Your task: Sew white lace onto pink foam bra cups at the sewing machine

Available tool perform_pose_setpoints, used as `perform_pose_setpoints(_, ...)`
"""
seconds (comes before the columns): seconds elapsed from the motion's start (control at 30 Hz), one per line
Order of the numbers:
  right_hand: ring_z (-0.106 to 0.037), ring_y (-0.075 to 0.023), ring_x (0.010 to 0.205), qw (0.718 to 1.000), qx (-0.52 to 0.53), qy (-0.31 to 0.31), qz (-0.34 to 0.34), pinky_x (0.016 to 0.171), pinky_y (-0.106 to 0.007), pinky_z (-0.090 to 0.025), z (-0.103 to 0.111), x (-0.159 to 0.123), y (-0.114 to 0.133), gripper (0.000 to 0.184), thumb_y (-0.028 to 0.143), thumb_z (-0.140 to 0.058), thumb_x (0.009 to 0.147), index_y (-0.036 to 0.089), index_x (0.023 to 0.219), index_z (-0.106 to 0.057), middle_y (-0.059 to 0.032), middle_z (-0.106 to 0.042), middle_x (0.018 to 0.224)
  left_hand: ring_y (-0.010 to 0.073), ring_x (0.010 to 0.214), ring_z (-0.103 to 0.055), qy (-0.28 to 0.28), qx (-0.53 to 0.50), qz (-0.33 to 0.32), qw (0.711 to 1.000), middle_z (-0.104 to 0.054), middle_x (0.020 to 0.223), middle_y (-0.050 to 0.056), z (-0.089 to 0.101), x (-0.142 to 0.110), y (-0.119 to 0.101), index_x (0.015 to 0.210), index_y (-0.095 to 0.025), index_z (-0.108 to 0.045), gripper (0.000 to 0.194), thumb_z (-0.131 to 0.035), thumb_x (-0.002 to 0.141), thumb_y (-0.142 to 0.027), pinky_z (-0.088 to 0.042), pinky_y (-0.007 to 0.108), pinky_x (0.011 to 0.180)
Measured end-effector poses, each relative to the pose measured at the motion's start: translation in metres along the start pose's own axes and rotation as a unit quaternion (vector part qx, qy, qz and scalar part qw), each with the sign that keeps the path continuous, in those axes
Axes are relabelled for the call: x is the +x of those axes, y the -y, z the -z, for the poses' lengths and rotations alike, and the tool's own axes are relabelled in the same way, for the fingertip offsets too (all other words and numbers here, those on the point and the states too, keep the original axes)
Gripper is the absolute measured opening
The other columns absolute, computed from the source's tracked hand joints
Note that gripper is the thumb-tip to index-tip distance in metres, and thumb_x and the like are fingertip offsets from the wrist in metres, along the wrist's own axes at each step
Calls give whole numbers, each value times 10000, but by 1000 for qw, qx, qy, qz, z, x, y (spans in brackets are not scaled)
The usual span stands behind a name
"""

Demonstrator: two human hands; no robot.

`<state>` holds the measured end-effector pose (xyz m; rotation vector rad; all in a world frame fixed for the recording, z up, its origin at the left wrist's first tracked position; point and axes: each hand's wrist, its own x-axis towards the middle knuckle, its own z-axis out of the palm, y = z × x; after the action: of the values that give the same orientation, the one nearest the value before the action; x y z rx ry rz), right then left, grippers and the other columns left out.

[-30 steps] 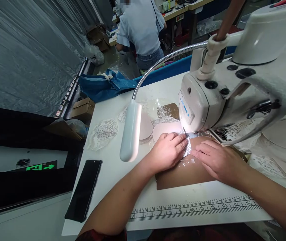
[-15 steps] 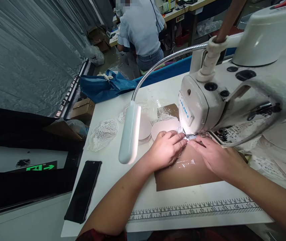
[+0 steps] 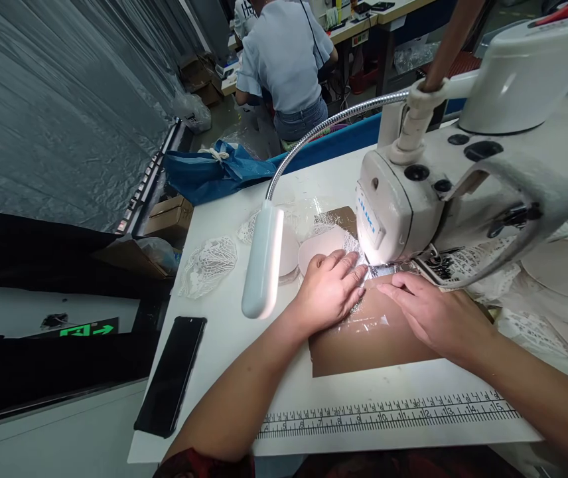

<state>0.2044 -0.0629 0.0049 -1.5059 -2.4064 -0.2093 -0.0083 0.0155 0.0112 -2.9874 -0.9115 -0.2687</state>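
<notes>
My left hand (image 3: 331, 289) lies flat, fingers stretched out, pressing a small piece of white lace (image 3: 363, 271) down beside the needle of the white sewing machine (image 3: 413, 199). My right hand (image 3: 433, 312) rests flat on the brown sheet (image 3: 363, 345) just right of the needle, fingertips touching the lace edge. A pale rounded foam cup (image 3: 316, 247) sits just beyond my left hand. The needle itself is hidden under the machine head.
A gooseneck lamp (image 3: 263, 262) hangs over the table's left half. A lace cup (image 3: 209, 264) and a black phone (image 3: 171, 375) lie at the left. A printed ruler (image 3: 388, 411) runs along the front edge. Another person (image 3: 286, 60) sits at a bench behind.
Both hands have slid forward toward the needle, feeding the lace under the machine head. My right hand moved left and closer to the presser foot.
</notes>
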Motion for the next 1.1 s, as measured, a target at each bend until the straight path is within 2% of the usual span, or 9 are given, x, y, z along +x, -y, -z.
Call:
perform_pose_setpoints(0.13,-554,-152,635,1000,10,-13,0,513,-287,-298,4,1,0,410,41,-461,803,210,1086,-706,-60,-706,891,344,1252,-448,50,4,41,998,-527,1377,147,14,-1,-5,1291,-163,-549,521,-401,960,-536,-431,474,899)
perform_pose_setpoints(0.23,-532,-145,584,1000,8,-21,-2,509,-285,-298,6,2,0,411,27,-441,800,196,1063,-708,-53,-700,810,316,1125,-538,104,-8,87,991,-560,1331,138,34,-5,-12,1271,-153,-566,578,-409,935,-596,-500,427,811)
perform_pose_setpoints(0.3,-538,-147,582,999,16,-31,5,511,-286,-304,6,2,-1,392,28,-435,804,181,1036,-710,-52,-701,793,284,1032,-589,138,-33,99,985,-611,1254,118,45,-8,-15,1233,-159,-596,526,-396,952,-556,-525,390,766)
perform_pose_setpoints(0.4,-546,-145,581,998,36,-40,23,519,-290,-315,5,0,-2,356,53,-433,833,163,1032,-707,-59,-707,817,244,977,-630,165,-84,89,979,-662,1144,102,53,-9,-15,1185,-158,-624,413,-374,983,-417,-538,360,815)
perform_pose_setpoints(0.5,-549,-141,579,996,55,-48,41,526,-291,-322,2,-2,-4,346,70,-438,850,158,1062,-697,-51,-709,831,236,986,-627,140,-115,65,981,-673,1118,103,48,-8,-13,1171,-136,-636,388,-367,986,-345,-525,357,882)
perform_pose_setpoints(0.63,-583,-146,636,994,73,-53,60,551,-282,-344,0,-4,-4,327,70,-450,863,150,1072,-689,-29,-695,798,268,1067,-571,80,-112,14,990,-603,1301,112,29,-4,-15,1243,-131,-604,410,-402,982,-374,-489,416,936)
perform_pose_setpoints(0.77,-575,-158,616,995,56,-50,67,540,-292,-335,0,-3,-4,291,95,-464,873,151,1035,-699,-25,-670,753,280,1070,-542,63,-98,0,993,-560,1366,120,15,-3,-20,1294,-114,-568,458,-399,978,-400,-483,439,921)
perform_pose_setpoints(1.1,-598,-173,635,996,49,-44,54,538,-297,-336,0,-1,-1,285,89,-474,845,166,996,-703,-24,-673,733,284,1059,-517,65,-77,27,995,-543,1377,110,17,-1,-31,1294,-121,-560,469,-407,968,-421,-476,438,900)
